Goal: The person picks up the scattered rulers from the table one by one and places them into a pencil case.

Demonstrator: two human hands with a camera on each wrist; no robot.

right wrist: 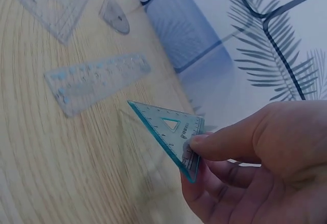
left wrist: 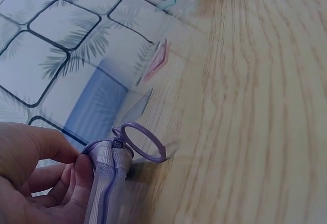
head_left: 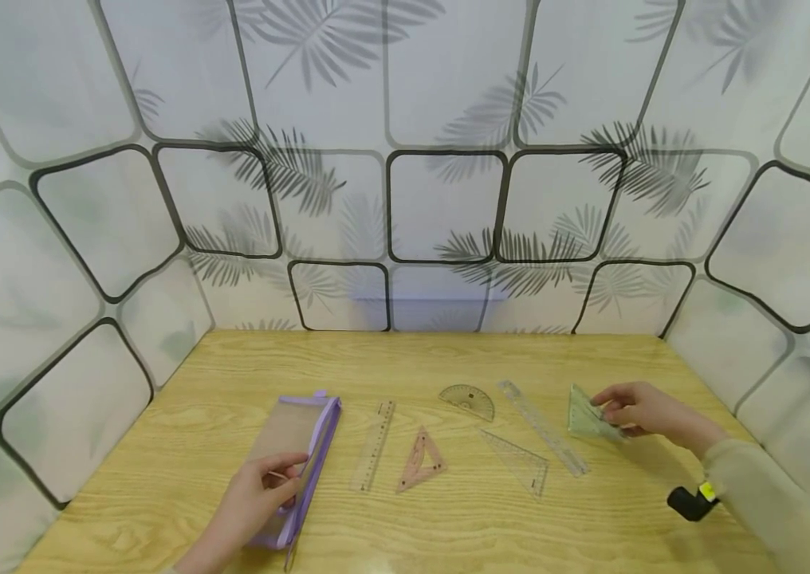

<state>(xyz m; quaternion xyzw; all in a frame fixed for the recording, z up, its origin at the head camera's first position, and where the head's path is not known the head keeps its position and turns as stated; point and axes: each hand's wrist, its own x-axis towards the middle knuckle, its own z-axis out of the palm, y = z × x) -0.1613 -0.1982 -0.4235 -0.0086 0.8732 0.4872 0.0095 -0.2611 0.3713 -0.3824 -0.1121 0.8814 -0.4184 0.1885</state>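
Observation:
On the left of the table lies a see-through pencil pouch (head_left: pixel 290 422) with purple trim. My left hand (head_left: pixel 254 494) pinches its zipped edge between thumb and fingers; in the left wrist view a purple ring (left wrist: pixel 145 143) hangs by the zip (left wrist: pixel 110 173). At the right, my right hand (head_left: pixel 645 413) holds a small green set square (head_left: pixel 583 418) by one edge, thumb on its face. The right wrist view shows this set square (right wrist: pixel 153 115) tilted above the table. Nearest to it lies a clear long ruler (head_left: pixel 544 428).
Between the hands lie a clear short ruler (head_left: pixel 374 446), a pink set square (head_left: pixel 410 473), a clear protractor (head_left: pixel 467 399) and a clear set square (head_left: pixel 520 461). A black object (head_left: pixel 690 504) with a yellow tag is near the right sleeve. Patterned sheets (head_left: pixel 333 295) surround the table.

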